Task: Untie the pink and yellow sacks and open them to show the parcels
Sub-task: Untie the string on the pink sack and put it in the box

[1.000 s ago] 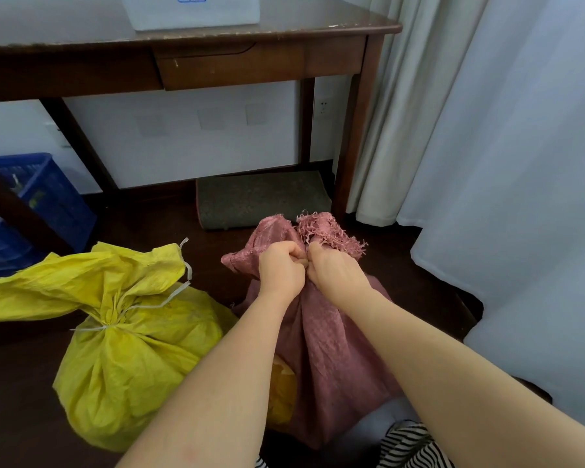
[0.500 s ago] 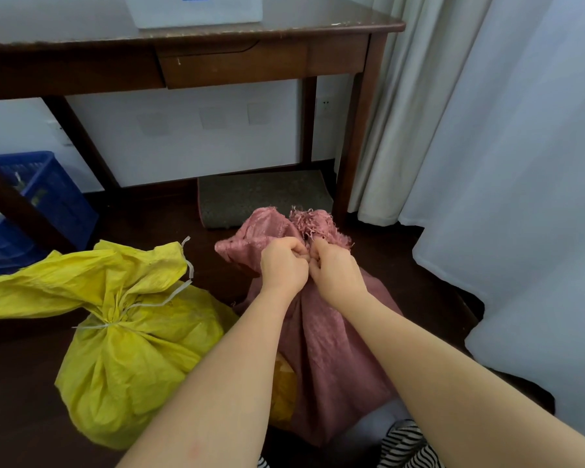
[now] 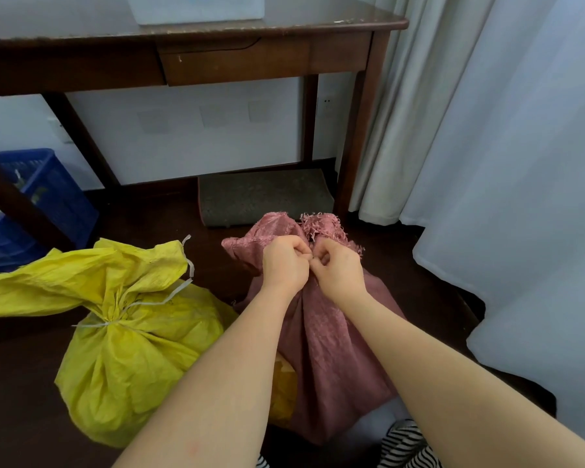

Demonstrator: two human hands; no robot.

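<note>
A: Pink sack (image 3: 331, 336) stands upright on the floor directly in front of the person, neck gathered at the top. Both hands are at that neck. Why so close together?

B: Judging by the pose, they are working the tie. Left hand (image 3: 284, 265) is curled into a fist, pinching the bunched cloth at the neck. Right hand (image 3: 340, 270) is curled too, fingertips pinched on something small at the knot. The tie itself is hidden between the knuckles, so I cannot tell whether it has loosened.

A: And the frayed top?

B: The sack's ragged mouth fans out just above the hands, so the binding sits below it. The sack is closed; no parcels are showing.

A: Yellow sack (image 3: 129, 349)?

B: On the floor to the person's left, touching or just beside the pink one. Its neck is cinched with a pale string (image 3: 115, 319), loose ends trailing up. Untouched, by the look of it. It likely waits its turn.

A: Surface and room?

B: Dark wooden floor (image 3: 402, 271). A dark wooden desk (image 3: 237, 59) with a drawer stands behind the sacks, a white box on top, cut off by the frame. A grey mat (image 3: 267, 197) lies under the desk against the white wall. A blue crate (image 3: 44, 197) sits at the far left. Pale curtains (image 3: 487, 146) hang at the right, reaching the floor. Striped fabric shows at the bottom edge, near the person's lap.
</note>
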